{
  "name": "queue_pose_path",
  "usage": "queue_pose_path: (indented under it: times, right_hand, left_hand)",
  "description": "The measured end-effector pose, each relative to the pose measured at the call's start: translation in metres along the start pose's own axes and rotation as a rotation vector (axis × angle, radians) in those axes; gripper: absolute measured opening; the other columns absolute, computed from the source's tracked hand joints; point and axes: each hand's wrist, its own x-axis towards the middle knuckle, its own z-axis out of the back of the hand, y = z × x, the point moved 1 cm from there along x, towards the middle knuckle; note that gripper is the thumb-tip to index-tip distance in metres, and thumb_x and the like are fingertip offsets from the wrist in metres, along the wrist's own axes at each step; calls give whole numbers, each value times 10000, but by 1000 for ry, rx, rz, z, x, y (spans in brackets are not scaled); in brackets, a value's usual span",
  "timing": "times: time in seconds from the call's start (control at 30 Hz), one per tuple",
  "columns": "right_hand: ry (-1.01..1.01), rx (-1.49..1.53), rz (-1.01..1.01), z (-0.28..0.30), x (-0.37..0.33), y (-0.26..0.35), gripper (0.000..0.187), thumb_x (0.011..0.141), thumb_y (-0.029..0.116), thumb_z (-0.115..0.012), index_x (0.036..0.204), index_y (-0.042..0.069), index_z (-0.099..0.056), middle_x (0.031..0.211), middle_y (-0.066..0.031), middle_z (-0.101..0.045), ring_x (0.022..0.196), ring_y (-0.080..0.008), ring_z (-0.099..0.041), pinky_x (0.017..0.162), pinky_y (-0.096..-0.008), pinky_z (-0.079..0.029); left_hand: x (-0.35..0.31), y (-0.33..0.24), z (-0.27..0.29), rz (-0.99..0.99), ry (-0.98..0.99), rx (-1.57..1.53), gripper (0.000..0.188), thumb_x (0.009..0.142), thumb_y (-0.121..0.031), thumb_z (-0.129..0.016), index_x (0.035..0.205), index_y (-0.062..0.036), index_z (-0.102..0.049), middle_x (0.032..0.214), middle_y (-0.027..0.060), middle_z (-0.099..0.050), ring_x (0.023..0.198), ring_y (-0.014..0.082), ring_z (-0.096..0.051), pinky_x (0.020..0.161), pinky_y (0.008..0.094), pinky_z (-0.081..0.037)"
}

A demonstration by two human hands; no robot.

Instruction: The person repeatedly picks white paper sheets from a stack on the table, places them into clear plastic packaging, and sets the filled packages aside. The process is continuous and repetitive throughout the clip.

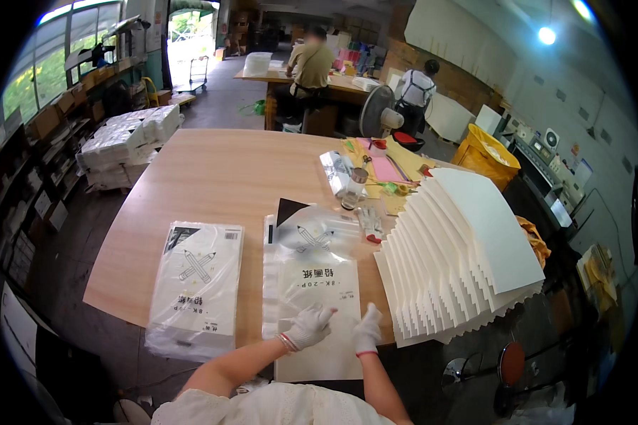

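My left hand (310,328), in a white knit glove, is over a clear printed plastic bag (310,244) with a stack of white paper (317,361) in its lower part. Its fingers point up and to the right, apart, with nothing seen between them. Beside the stack's right edge is my right hand (366,331), gloved too, its thumb and fingers apart and partly turned from view. Whether it touches the paper's edge is unclear. The paper reaches past the table's near edge. A black triangle shows at the bag's top corner.
A pile of filled bags (197,283) lies on the left. Fanned stacks of white paper (468,248) cover the table's right side. Beyond stand a glass jar (354,188), a spare glove (370,223) and tapes. Two people work farther back, near a fan (379,112).
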Motion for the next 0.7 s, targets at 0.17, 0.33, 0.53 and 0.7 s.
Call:
queue_pose_path:
  times: [0.17,0.33,0.53,0.7]
  right_hand:
    - [449,-141,71,-63,64,-30,521,891,278,-431,1365,148,-259,1035,-196,-621,932,-374,-608,769,-516,-458]
    - [610,-191,179,-18,40,-24,523,904,291,-407,1379,147,-239,1043,-190,-619,938,-378,-606,748,-530,-445]
    - [643,209,357,51,-74,-72,536,891,279,-454,1382,133,-297,1089,-208,-593,963,-355,-586,771,-477,-460]
    - [606,147,464,51,-115,-91,508,879,284,-474,1352,132,-368,1046,-210,-604,911,-358,-597,731,-467,-470]
  left_hand:
    - [-17,74,29,210,-350,-108,315,819,-143,-561,1131,-113,-525,808,109,-588,769,264,-583,786,360,-470]
    - [-55,67,27,1038,-414,-481,236,820,-73,-560,1053,-91,-526,776,41,-528,722,123,-505,667,294,-440]
    - [-153,-44,57,907,122,-257,178,834,-133,-569,1003,-83,-545,913,114,-573,828,239,-572,748,338,-459]
    - [-163,-63,82,446,23,-369,310,738,-83,-676,1042,-63,-621,936,174,-603,826,309,-608,694,367,-492]
